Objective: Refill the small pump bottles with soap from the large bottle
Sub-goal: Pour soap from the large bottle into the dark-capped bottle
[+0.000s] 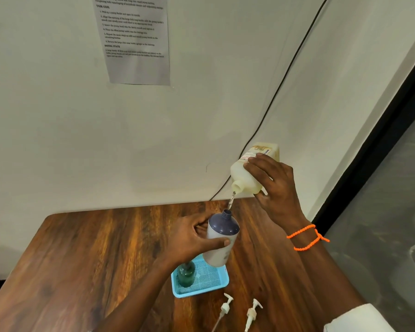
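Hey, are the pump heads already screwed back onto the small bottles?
No, both pump heads lie loose on the table near the blue tray, and the white bottle is open-necked.

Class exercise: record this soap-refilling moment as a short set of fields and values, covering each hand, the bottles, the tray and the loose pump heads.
left hand: grips the small bottle, open neck up
right hand: holds the large bottle tilted, mouth down
soap stream: falling into the small bottle's neck
blue tray: on the table, holding a green bottle
pump heads: two, lying on the table near the tray
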